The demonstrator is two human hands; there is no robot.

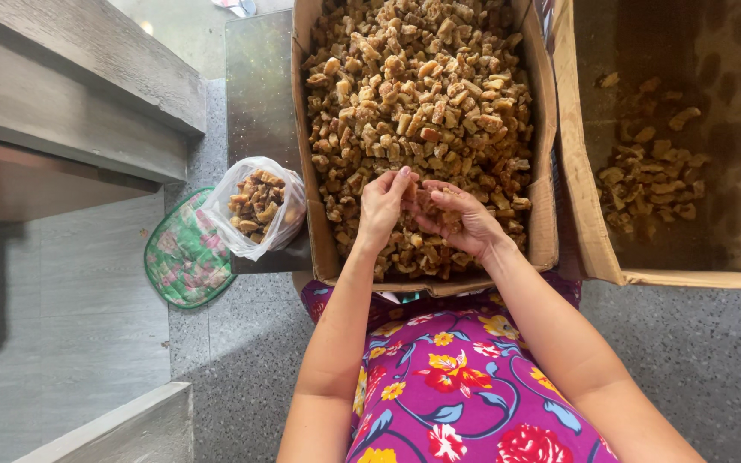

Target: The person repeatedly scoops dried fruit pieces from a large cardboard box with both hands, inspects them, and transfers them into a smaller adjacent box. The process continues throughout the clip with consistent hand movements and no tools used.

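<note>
Both hands meet over the open brown cardboard box [319, 214] heaped with small brown sugared chunks [422, 94]. The right hand [460, 221] lies cupped, palm up, cradling several chunks. The left hand [382, 206] pinches chunks from it, fingers pressed together.

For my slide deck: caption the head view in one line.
Both hands, left hand and right hand, gather brown chunks in a full cardboard box.

A speckled dark grey stone floor [688, 360] runs along the bottom and right, meeting paler grey floor tiles [87, 291] on the left. Grey concrete steps [70, 94] climb at upper left, casting a dark shadow beneath. A pale concrete ledge [122, 433] crosses the lower left corner. Soft daylight fills the scene.
</note>
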